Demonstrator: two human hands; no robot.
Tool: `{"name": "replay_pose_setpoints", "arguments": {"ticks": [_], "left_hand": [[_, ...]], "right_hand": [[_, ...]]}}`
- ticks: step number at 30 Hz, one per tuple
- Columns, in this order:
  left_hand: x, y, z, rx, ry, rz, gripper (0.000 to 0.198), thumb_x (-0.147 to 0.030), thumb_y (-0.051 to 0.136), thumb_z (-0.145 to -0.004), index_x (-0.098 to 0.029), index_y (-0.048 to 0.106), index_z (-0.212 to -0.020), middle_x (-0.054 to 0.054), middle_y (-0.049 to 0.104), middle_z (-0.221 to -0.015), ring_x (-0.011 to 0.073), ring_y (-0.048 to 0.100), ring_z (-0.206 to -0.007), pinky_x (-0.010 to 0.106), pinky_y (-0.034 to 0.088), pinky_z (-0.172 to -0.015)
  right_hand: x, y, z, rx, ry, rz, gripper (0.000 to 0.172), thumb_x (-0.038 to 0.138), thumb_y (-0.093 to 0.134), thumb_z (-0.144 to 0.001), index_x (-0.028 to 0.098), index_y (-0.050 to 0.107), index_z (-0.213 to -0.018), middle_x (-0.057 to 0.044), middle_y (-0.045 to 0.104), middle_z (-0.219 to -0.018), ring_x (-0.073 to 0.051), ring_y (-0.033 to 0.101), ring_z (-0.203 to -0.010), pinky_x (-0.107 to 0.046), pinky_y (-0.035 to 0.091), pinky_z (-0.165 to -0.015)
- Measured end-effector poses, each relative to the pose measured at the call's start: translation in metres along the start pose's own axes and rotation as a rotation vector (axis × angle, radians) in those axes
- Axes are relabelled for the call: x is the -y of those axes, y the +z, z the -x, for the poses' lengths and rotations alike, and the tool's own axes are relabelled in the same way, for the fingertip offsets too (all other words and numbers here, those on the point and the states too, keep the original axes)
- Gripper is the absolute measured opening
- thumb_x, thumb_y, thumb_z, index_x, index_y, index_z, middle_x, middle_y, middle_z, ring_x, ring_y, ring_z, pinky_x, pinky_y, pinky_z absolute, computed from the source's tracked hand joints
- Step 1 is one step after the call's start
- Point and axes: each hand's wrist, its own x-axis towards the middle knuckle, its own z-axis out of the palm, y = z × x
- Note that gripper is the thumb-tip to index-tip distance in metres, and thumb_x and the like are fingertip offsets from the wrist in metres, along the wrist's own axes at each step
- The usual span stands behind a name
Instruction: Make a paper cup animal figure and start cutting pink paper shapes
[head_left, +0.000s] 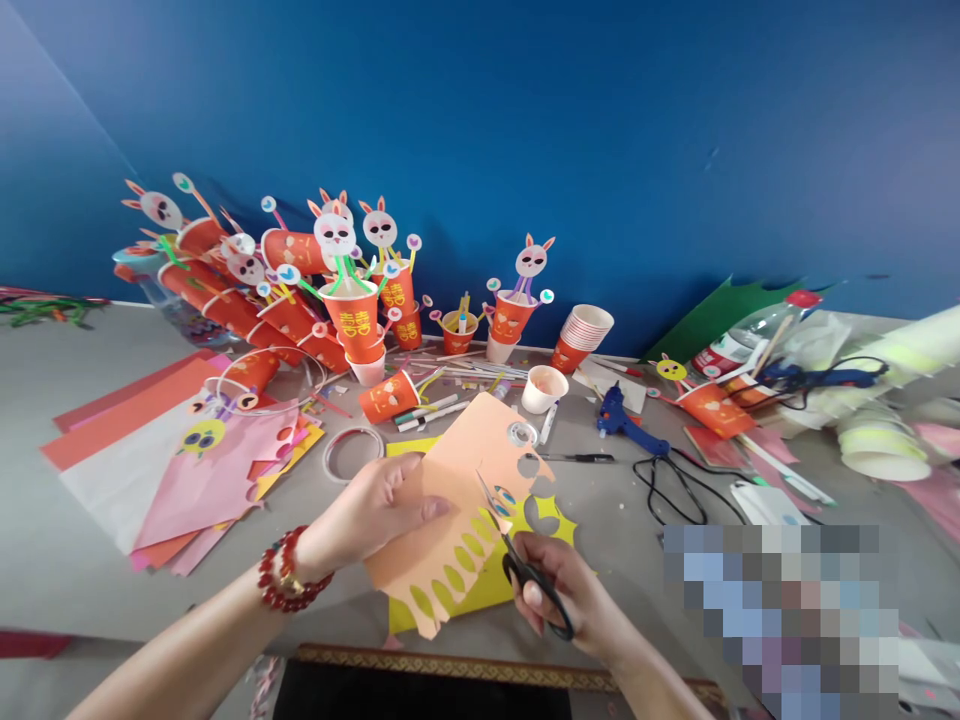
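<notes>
My left hand [386, 505], with red beads at the wrist, pinches a sheet of peach paper [457, 450] between thumb and fingers. Petal-shaped holes run along the sheet's lower right edge. My right hand [559, 580] grips black-handled scissors [536, 585], and their blades meet the paper near its right edge. A small leaf-shaped drawn piece [504, 494] shows just beside the blades. Beneath the peach sheet lies yellow paper [476, 595] with notched cutouts. Above my left hand rests a roll of clear tape [354, 455] on the table.
Red paper cups with rabbit faces [352, 320] crowd the back left. Coloured paper sheets [187, 460] lie at left. A blue glue gun [626, 420] with a looping black cord is at right, near a plastic bottle [750, 335]. A white cup [545, 388] stands behind the peach sheet.
</notes>
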Motion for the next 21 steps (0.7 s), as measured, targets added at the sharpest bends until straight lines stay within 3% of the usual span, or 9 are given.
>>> {"name": "replay_pose_setpoints", "arguments": {"ticks": [21], "left_hand": [[0.0074,0.0048,0.0015,-0.069,0.009,0.038,0.031,-0.042,0.071,-0.083,-0.017,0.064,-0.099,0.008,0.076,-0.098,0.0243,0.074,-0.084,0.026,0.059,-0.068]], "right_hand": [[-0.0066,0.0018,-0.0036,-0.064,-0.064,0.056,0.061,0.075,0.063,-0.073,0.022,0.033,-0.066,0.009,0.033,-0.053,-0.004,0.033,-0.041,-0.019,0.022,-0.040]]}}
